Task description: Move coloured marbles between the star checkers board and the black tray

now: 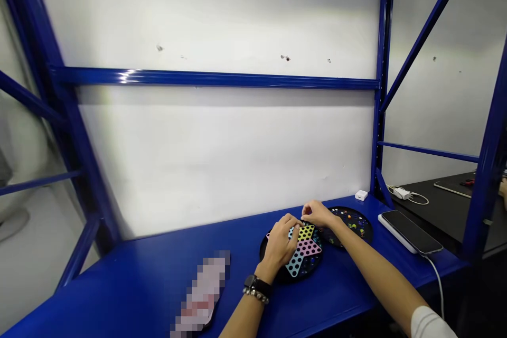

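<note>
A round Chinese checkers board point(304, 247) lies on the blue shelf, with yellow, pink and light-blue star points full of dark holes. Over its left and upper part is my left hand point(282, 240), fingers bent and close together; whatever they hold is hidden. My right hand point(317, 214) is at the far edge of the board, thumb and fingertips pinched together above the star's far tip. Anything in that pinch is too small to make out. Beside the board, partly behind my right forearm, a round black tray point(366, 222) holds several coloured marbles.
A phone point(412, 231) lies over a white block point(396, 233) at the right, with a white cable point(438, 277). A small white box point(360, 195) stands near the back corner. A pixelated pinkish object point(202, 296) lies at left. Blue posts point(379, 132) frame the shelf point(158, 269).
</note>
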Demonstrator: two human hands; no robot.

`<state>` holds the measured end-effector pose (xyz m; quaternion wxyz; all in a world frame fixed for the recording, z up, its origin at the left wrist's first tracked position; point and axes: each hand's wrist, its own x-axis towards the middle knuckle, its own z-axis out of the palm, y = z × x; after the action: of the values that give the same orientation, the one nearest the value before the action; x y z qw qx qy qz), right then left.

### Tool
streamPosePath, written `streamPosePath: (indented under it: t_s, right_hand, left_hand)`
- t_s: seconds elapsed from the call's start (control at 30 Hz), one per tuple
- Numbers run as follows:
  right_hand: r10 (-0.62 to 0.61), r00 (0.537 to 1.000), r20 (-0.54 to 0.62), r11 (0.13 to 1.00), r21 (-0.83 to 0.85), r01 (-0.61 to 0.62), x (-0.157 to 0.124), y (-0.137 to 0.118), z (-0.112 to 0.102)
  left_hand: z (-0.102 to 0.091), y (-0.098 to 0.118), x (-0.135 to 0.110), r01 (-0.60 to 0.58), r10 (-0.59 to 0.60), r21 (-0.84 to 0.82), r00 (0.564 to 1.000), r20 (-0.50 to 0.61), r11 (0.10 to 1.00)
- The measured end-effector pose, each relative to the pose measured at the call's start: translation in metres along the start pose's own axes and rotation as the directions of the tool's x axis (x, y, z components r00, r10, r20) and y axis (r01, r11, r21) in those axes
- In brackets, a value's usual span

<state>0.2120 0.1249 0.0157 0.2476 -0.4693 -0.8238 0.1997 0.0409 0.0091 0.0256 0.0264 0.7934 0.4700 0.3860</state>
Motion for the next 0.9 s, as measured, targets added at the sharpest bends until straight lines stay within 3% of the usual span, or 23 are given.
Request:
streamPosePath:
  t_s: [0.1,0.2,0.3,0.4,0.47,0.57,0.67,0.9]
  right_hand:
    - [0.038,0.999,0.003,0.999,-0.015,-0.038,0.009,-0.002,0.017]
    - [0.062,0.998,-0.001,0.998,0.030,-0.062,0.012,0.008,0.018]
    - [0.100,0.989,-0.105,0.987,0.136,-0.085,0.006,0.030,-0.001]
    - [0.152,0.972,-0.179,0.969,0.220,-0.111,-0.009,0.057,-0.028]
    - [0.166,0.970,-0.175,0.969,0.211,-0.128,-0.020,0.074,-0.040]
    - [0.146,0.986,-0.082,0.981,0.143,-0.133,-0.033,0.089,-0.038]
    - [0.138,0.990,0.001,0.988,0.070,-0.137,-0.034,0.085,-0.023]
    - [0.103,0.993,0.048,0.969,-0.231,-0.090,-0.029,0.050,-0.003]
  left_hand:
    - [-0.002,-0.002,0.000,-0.004,0.004,0.004,0.998,-0.059,1.000]
    - [-0.004,-0.004,0.000,-0.004,0.005,0.016,0.996,-0.092,1.000]
    - [-0.003,-0.005,0.001,0.016,-0.013,0.046,0.998,-0.067,0.999]
    - [0.003,-0.009,0.000,0.052,-0.054,0.099,0.998,0.025,0.994]
    - [0.008,-0.013,-0.002,0.056,-0.069,0.132,0.992,0.101,0.990]
    - [0.014,-0.017,-0.004,0.033,-0.055,0.144,0.986,0.158,0.989]
    - [0.015,-0.016,-0.005,0.032,-0.055,0.130,0.983,0.177,0.991]
    - [0.010,-0.011,-0.003,0.032,-0.057,0.133,0.980,0.191,0.991]
